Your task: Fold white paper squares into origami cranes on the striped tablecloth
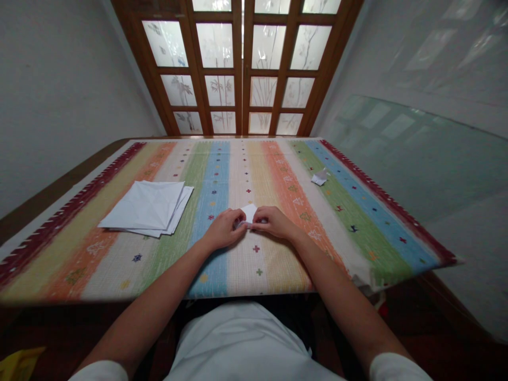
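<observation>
My left hand (pixel 224 228) and my right hand (pixel 273 222) meet at the middle of a striped woven tablecloth (pixel 254 275). Between their fingertips they pinch a small folded piece of white paper (pixel 249 213), and its point sticks up beyond my fingers. The lower part of that paper is hidden by my fingers. To the left of my hands lies a stack of creased white paper squares (pixel 146 208). Far off to the right, a small crumpled or folded white paper scrap (pixel 319 177) rests on the green stripe.
The cloth-covered table has a wooden edge (pixel 59 196) on its left. A large glass pane (pixel 413 159) leans at the right side. Behind the table stands a wooden door with frosted panels (pixel 242 69). A yellow item (pixel 19 365) shows low at the left.
</observation>
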A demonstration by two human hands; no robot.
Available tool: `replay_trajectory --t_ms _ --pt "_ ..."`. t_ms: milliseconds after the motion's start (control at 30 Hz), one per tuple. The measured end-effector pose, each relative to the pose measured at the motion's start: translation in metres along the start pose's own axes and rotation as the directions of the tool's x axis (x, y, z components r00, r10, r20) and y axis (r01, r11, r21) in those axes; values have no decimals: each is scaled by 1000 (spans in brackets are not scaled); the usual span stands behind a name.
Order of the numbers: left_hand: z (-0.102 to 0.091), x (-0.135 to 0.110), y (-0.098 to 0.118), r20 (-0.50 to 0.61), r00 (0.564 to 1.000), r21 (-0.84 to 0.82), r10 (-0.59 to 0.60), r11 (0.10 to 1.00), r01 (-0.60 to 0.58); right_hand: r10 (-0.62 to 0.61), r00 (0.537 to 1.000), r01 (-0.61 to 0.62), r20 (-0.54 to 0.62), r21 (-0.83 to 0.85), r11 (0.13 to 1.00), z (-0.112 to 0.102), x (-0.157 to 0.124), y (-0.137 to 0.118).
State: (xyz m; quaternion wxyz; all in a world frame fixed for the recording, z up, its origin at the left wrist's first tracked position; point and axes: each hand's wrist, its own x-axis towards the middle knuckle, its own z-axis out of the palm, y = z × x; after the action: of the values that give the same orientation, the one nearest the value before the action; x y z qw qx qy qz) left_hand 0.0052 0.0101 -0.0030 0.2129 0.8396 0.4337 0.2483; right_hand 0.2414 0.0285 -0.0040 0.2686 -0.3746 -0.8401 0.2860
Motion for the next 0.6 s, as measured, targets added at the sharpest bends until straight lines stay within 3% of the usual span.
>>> replay_trajectory --t_ms 133,267,367,600 --pt "3 2 -3 -44 994 -101 -99 990 94 116 988 -118 -106 -10 993 4 0 6" --pt "8 2 -7 -89 994 -59 -58 997 53 156 963 -184 -220 -113 976 8 0 12" --pt "11 2 -11 -117 992 12 -37 999 39 160 960 -203 -232 -177 963 11 0 15" --pt "9 3 -14 -93 994 57 -63 996 68 156 949 -151 -274 41 988 11 3 13"
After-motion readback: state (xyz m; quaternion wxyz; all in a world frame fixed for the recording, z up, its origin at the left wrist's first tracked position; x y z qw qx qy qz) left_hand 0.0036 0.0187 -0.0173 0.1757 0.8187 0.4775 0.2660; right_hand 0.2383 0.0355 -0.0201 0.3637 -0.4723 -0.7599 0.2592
